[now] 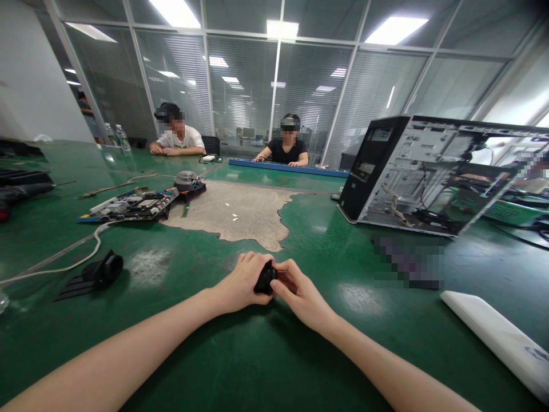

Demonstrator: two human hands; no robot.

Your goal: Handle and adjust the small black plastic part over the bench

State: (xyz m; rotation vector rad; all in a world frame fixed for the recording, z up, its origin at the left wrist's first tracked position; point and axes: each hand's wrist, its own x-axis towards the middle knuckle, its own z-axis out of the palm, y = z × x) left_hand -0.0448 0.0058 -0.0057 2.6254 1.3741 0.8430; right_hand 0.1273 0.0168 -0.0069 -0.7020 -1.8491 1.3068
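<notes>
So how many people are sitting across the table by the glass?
2: a person in white toward the left, and a person in black near the middle. The computer case on the right could hide others.

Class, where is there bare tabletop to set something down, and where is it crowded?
Bare green tabletop lies between the left hand and the loose black piece, and between the right hand and the white slab. It is crowded around the circuit board and by the open computer case.

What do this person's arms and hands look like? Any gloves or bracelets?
The left hand and right hand are bare, without gloves. No sleeves, watches or bracelets show on the forearms, and I can't see any rings or markings.
</notes>
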